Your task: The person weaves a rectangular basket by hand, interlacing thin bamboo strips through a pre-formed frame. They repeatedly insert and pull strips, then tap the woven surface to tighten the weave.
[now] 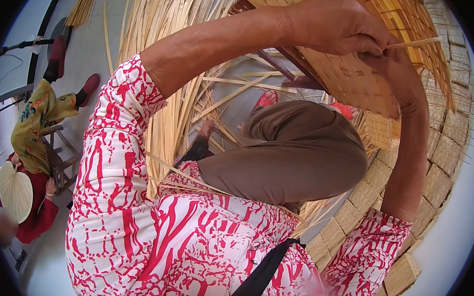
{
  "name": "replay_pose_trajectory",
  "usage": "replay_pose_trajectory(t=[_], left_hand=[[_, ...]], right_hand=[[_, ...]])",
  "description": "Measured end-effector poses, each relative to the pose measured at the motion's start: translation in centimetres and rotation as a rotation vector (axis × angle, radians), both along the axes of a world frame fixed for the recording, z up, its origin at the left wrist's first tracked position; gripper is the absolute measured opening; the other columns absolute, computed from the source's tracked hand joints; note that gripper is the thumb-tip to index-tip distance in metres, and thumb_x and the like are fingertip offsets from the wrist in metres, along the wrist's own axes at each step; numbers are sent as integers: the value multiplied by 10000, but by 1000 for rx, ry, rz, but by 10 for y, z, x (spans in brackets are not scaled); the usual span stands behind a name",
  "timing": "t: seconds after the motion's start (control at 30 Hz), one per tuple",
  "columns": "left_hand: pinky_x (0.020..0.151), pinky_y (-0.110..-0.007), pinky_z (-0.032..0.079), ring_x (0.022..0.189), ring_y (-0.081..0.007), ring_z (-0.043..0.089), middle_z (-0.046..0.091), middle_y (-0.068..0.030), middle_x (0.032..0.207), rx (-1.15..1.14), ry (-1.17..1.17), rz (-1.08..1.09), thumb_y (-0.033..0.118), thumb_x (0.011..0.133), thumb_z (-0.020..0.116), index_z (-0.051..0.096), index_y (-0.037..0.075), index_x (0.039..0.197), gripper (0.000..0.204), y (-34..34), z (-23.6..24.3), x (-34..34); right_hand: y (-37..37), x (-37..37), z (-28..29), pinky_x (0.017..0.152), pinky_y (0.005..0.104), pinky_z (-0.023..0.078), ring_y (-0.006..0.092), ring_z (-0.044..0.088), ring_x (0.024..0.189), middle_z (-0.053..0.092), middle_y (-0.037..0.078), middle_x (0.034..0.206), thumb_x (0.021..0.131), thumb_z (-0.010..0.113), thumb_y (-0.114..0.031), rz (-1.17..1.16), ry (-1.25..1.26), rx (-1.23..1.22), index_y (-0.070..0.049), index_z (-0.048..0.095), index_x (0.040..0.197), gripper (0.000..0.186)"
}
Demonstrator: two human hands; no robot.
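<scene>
The curled fingers (369, 46) of the left hand (339, 24) are pinched together around a thin, pale, flat plant-fibre strip (417, 43), probably split bamboo, whose free end sticks out to the right. The right hand (396, 73) comes up from the other side so that its fingers meet the left ones. They are bent close to the strip's inner end, but the left hand covers part of them, so I cannot tell whether they grip it too.

The strip is held high, in front of a tan, checker-woven panel (349, 81); whether it touches the weave is unclear. It looks very light and springy: stiff along its length, willing to bend across its flat faces, yet likely to split if kinked sharply. Its edges may be keen and its faces smooth, so a flat pinch between thumb and forefinger, near the end being worked, should suit it better than a full fist. The panel should be light and flexible too, best held by its closely woven part rather than by any loose ends.

Beyond the panel, on its right, is a curved bank of straw-coloured woven blocks (440, 147). Below the hands lie the legs in brown cloth trousers (296, 157), and past them a heap of long, loose, pale strips (176, 114) spreads over the grey floor (100, 39).
</scene>
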State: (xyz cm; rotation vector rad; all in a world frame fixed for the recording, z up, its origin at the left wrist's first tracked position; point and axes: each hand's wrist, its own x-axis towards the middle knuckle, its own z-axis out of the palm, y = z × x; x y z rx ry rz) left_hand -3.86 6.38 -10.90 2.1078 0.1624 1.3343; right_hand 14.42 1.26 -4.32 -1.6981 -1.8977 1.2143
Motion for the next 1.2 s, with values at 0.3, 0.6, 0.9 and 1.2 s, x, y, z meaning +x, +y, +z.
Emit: replay_pose_trajectory(t=[0.3,0.6,0.9,1.2], left_hand=[[692,-374,549,819,-248,701,726,16,1063,181,65,161,193,846,741,731,103,902,106,1,-23,-4],[708,-380,547,837,-272,693,699,-47,963,144,-52,169,185,855,742,750,117,980,143,5,-27,0],[656,-411,506,772,-338,624,576,-130,878,146,-123,33,125,929,677,628,68,919,76,5,-19,-2],[634,-346,508,759,-271,635,566,-95,871,178,-92,-26,48,853,641,572,58,844,71,4,-11,-6]], right_hand=[[2,0,-8,1005,312,471,162,590,1202,630,64,1268,812,745,-55,43,56,14,-69,512,1449,678],[10,1,-14,935,326,500,177,641,1105,686,78,1150,778,724,-93,112,-42,33,-44,593,1327,566],[-5,-17,-15,767,342,524,215,674,871,685,123,964,771,702,-84,31,-228,244,9,605,1221,470],[1,-5,-33,757,353,528,252,688,884,679,123,1018,792,701,-52,184,-222,579,-19,572,1240,467]])
